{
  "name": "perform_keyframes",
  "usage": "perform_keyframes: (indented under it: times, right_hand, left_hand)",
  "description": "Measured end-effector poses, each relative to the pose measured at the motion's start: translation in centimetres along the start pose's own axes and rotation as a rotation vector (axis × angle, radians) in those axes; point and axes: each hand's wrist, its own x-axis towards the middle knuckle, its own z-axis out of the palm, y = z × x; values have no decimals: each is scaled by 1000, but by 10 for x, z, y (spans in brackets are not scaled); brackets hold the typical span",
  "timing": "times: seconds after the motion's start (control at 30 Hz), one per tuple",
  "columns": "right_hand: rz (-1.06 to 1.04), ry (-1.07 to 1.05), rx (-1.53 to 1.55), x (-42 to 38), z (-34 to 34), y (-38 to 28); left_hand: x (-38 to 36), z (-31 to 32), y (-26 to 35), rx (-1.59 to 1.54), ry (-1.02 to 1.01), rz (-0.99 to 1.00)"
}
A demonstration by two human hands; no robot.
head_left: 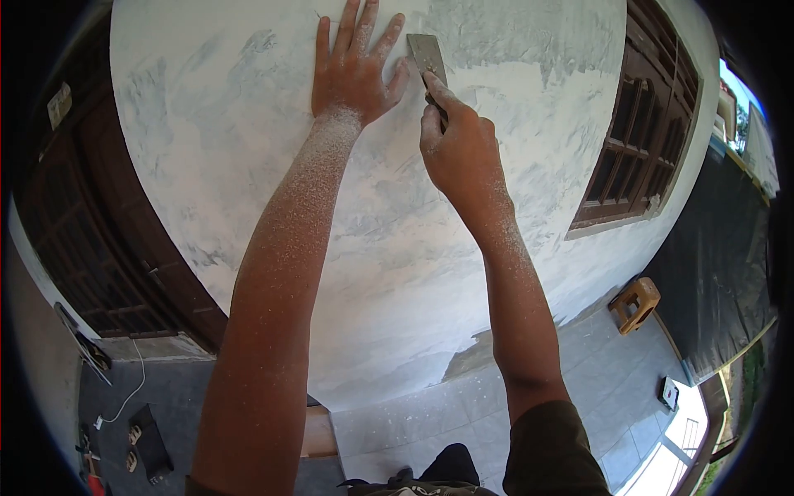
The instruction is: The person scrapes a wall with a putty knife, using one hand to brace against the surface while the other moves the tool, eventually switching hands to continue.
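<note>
My left hand (pixel 354 70) lies flat on the wall with its fingers spread, and white dust coats the wrist and forearm. Just right of it, my right hand (pixel 463 145) grips a putty knife (pixel 427 56) by its handle, index finger stretched along the blade. The blade points up and lies close to the wall; whether its edge touches cannot be made out. Patchy white and grey filler covers the wall (pixel 389 223), with a rougher grey area at the upper right.
A brown window (pixel 641 124) is set in the wall at right, and a brown door (pixel 99 190) stands at left. On the tiled floor (pixel 413 430) are a brown plastic stool (pixel 635 304) and a small box (pixel 668 393). A white cable (pixel 136 384) and sandals (pixel 134 446) lie lower left.
</note>
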Motion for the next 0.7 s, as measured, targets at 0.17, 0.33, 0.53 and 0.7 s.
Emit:
perform_keyframes:
  times: [0.17,0.33,0.53,0.7]
  right_hand:
    - [-40,49,33,21,-1,-4]
    - [17,-28,14,4,0,2]
    - [-74,93,34,21,-1,-3]
    - [-36,55,4,13,4,2]
  left_hand:
    - [1,-2,2,26,-9,-4]
    - [0,-2,2,-12,0,-3]
    - [0,-4,2,12,-17,-8]
    - [2,-3,2,2,-13,-11]
